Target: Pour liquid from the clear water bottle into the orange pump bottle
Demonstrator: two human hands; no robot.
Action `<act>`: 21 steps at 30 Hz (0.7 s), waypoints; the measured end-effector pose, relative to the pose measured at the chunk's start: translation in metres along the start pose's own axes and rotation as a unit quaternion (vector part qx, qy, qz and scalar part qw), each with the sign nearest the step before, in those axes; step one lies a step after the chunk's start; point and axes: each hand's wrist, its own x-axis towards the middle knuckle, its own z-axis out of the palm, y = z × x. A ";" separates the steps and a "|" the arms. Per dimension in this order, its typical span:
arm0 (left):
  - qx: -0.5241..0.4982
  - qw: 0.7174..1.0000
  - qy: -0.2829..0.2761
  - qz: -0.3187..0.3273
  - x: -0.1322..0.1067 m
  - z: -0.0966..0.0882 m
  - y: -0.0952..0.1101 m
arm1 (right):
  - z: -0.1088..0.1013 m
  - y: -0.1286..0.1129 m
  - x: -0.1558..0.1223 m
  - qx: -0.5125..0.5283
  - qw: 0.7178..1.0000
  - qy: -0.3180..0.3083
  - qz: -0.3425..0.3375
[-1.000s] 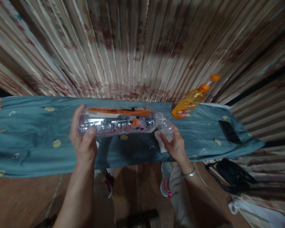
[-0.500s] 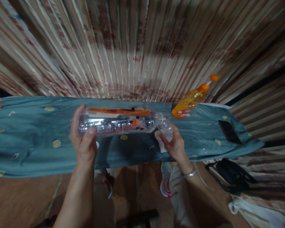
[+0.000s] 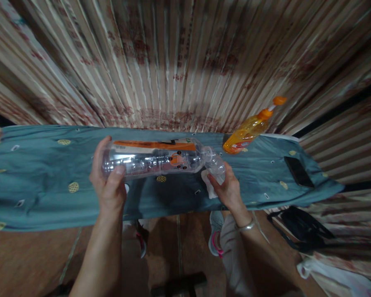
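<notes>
A large clear plastic bottle (image 3: 151, 161) with an orange-and-white label lies sideways above the table, its neck pointing right. My left hand (image 3: 108, 177) is wrapped round its base end. My right hand (image 3: 230, 185) grips a small clear plastic bottle (image 3: 217, 166), tilted, with its upper end at the large bottle's mouth. A crumpled white tissue or cloth (image 3: 208, 185) shows beneath the right hand's fingers; whether the hand holds it too is unclear. Partly hidden beside my left thumb is a small white round thing (image 3: 127, 188), perhaps a cap.
A pump bottle of orange liquid (image 3: 245, 134) stands at the back right of the table covered in teal patterned cloth (image 3: 43, 173). A dark phone (image 3: 299, 171) lies at the right end. Pleated curtains (image 3: 173, 62) hang behind; a black bag (image 3: 299, 227) is at lower right.
</notes>
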 end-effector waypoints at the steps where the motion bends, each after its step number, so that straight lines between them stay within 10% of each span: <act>1: -0.007 1.000 0.000 -0.001 0.000 0.000 0.000 | 0.000 0.000 0.000 0.000 1.000 0.000 0.000; 21: -0.037 0.999 0.013 -0.006 0.002 -0.001 -0.001 | 0.000 0.001 0.001 0.000 1.000 0.005 -0.013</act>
